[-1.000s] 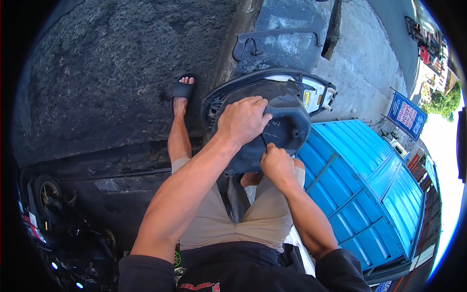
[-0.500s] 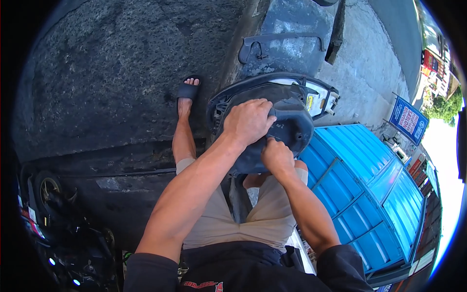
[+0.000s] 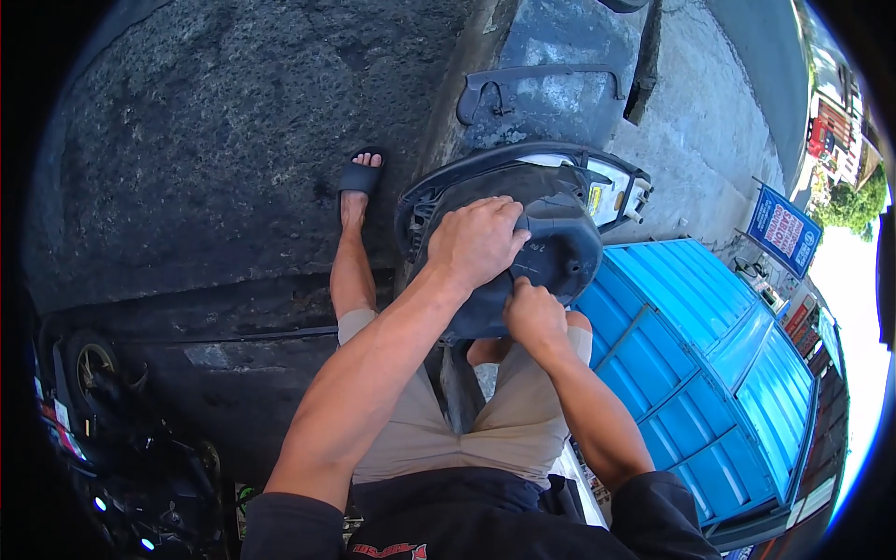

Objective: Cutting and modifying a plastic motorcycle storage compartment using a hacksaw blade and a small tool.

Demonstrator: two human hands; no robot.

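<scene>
"Hands?"
"My left hand lies half-curled on one black casing, just beyond the knees; my right hand is clenched over it, contents unclear."
"And around?"
"I count one dark strip, one blue banner, one motorbike."

Moulded part sits before the legs, left hand on it, right hand nearer the torso, long strip beyond, metal box right, motorcycle far left.
</scene>
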